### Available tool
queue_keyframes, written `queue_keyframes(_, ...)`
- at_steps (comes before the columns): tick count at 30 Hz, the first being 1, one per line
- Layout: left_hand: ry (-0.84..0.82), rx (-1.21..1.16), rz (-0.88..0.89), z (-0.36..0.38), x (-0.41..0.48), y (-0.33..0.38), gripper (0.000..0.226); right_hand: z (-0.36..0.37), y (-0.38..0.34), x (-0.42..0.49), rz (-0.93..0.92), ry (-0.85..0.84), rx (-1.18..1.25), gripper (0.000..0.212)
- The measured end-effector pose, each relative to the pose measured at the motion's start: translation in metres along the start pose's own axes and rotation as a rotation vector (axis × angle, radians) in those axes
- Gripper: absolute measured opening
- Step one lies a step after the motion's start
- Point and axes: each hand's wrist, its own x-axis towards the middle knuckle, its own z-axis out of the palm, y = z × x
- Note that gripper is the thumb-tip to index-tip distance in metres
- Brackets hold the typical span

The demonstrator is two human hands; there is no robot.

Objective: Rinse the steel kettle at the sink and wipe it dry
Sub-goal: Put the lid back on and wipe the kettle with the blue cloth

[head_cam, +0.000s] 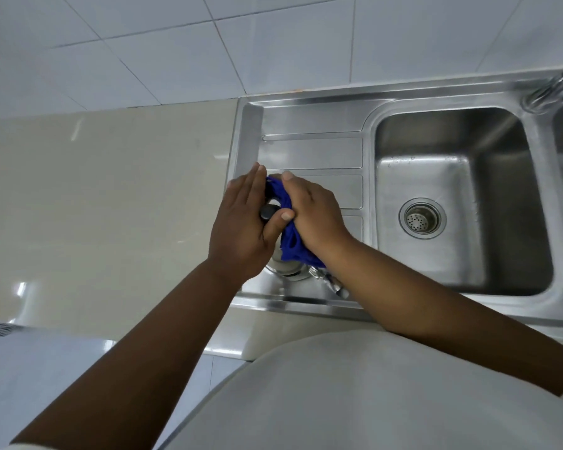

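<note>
On drainboard (pixel 309 154), kettle (pixel 286 267) mostly hidden, L hand (pixel 241 222) flat, R hand (pixel 312 216) grips cloth (pixel 290 248)

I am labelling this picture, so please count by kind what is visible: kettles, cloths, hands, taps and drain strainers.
steel kettle: 1
blue cloth: 1
hands: 2, the left hand and the right hand
tap: 1
drain strainer: 1
Total: 6

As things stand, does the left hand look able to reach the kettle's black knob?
Probably yes: the knob sits bare by the left hand, at its thumb; the cloth lies just right of it.
</note>
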Motion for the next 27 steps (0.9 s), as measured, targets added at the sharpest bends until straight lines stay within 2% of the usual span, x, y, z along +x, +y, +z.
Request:
queue_keyframes(3, -0.049, 0.077, 0.058, -0.008, 0.002, 0.001, 0.098, -0.009, 0.004, 0.002, -0.012, -0.048, 0.005, 0.044)
queue_keyframes(5, -0.139, 0.172, 0.204, -0.021, 0.008, -0.007, 0.097, -0.013, 0.004, 0.006, 0.009, -0.08, -0.008, 0.043)
queue_keyframes(8, -0.235, 0.34, 0.462, -0.034, 0.025, -0.021, 0.088, -0.02, -0.003, 0.018, 0.17, -0.141, -0.021, 0.04)
queue_keyframes(10, -0.284, 0.306, 0.528, -0.034, 0.034, -0.028, 0.081, -0.023, -0.007, 0.025, 0.244, -0.191, -0.072, 0.036)
queue_keyframes(14, -0.254, 0.08, 0.435, -0.024, 0.03, -0.031, 0.078, -0.022, -0.014, 0.027, 0.288, -0.231, -0.147, 0.03)
queue_keyframes(20, -0.184, 0.061, 0.334, -0.016, 0.022, -0.025, 0.082, -0.023, -0.025, 0.019, 0.365, -0.233, -0.143, 0.032)
queue_keyframes(27, -0.078, 0.033, 0.232, -0.003, 0.013, -0.018, 0.085, -0.023, -0.04, -0.004, 0.227, -0.257, -0.113, 0.034)
